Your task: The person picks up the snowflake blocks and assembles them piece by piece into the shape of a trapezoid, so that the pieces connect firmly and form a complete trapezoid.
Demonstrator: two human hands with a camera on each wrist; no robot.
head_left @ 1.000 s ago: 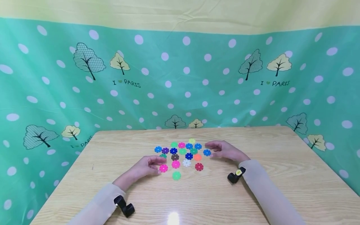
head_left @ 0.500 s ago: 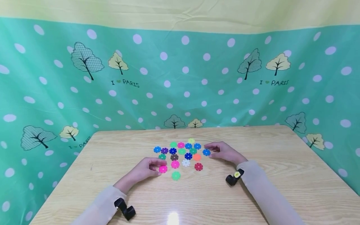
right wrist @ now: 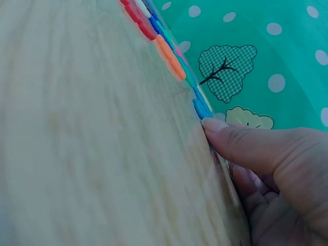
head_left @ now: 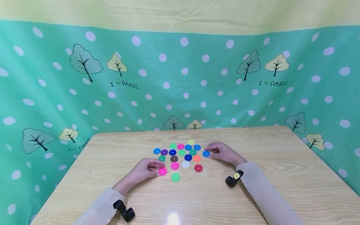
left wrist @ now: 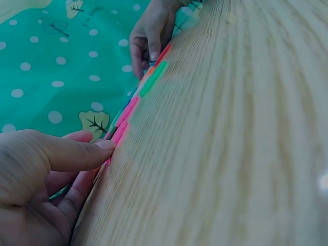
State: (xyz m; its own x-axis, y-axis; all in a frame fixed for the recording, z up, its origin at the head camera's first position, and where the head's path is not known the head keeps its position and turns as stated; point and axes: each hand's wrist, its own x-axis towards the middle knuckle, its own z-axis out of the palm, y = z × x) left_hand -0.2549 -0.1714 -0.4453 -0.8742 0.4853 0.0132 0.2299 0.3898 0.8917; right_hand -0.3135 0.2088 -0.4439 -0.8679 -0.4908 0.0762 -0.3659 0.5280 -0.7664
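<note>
My left hand (head_left: 146,169) pinches the edge of a pink notched plastic disc (head_left: 162,171) at the near left of a group of flat, flower-like discs. In the left wrist view its thumb (left wrist: 82,154) touches the pink disc (left wrist: 119,133). At the group's right side my right hand (head_left: 224,152) has thumb and index finger at the edges of a blue notched disc (head_left: 206,153). Seen from the right wrist, the thumb meets the blue disc's edge (right wrist: 201,109). The other right fingers are partly hidden behind the thumb. Both discs lie on or close to the tabletop.
Between the hands lie several more discs, among them a light green disc (head_left: 175,177), a red disc (head_left: 198,168), a white disc (head_left: 185,164) and an orange disc (head_left: 197,158). The wooden table (head_left: 253,193) ends at a dotted green curtain (head_left: 184,81).
My left fingers have closed in on the pink disc, which has shifted slightly toward me. The right thumb and index finger have come onto the blue disc's edges.
</note>
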